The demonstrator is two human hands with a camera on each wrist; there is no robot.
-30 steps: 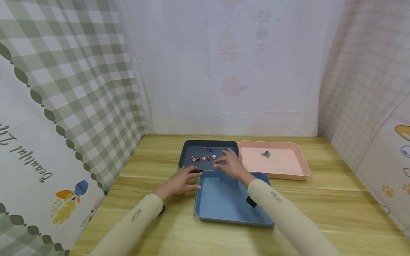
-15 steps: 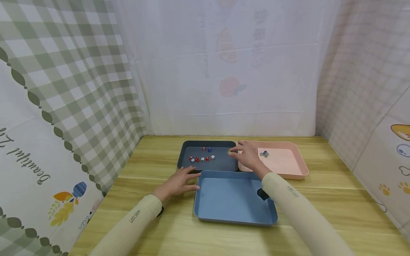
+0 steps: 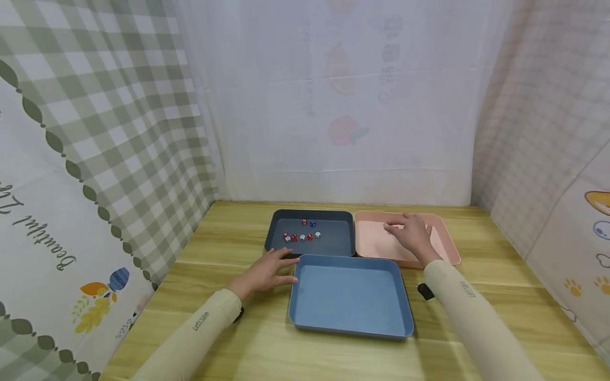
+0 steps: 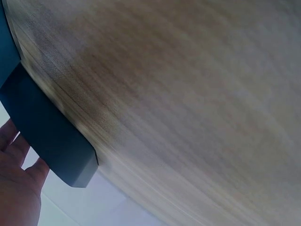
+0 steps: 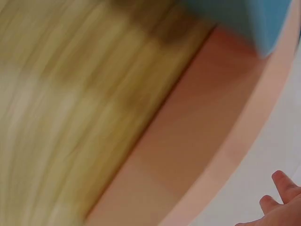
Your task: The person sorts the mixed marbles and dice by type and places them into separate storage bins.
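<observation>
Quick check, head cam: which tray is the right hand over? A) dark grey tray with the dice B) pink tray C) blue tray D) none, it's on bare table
B: the right hand is over the pink tray, right of the dark grey tray holding the dice; the blue tray lies nearer the person.

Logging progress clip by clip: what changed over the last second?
The right hand moved rightward from the dark tray of dice to over the pink tray, carrying a greenish die midway; whether it holds it now is hidden. The left hand and blue tray stayed.
</observation>
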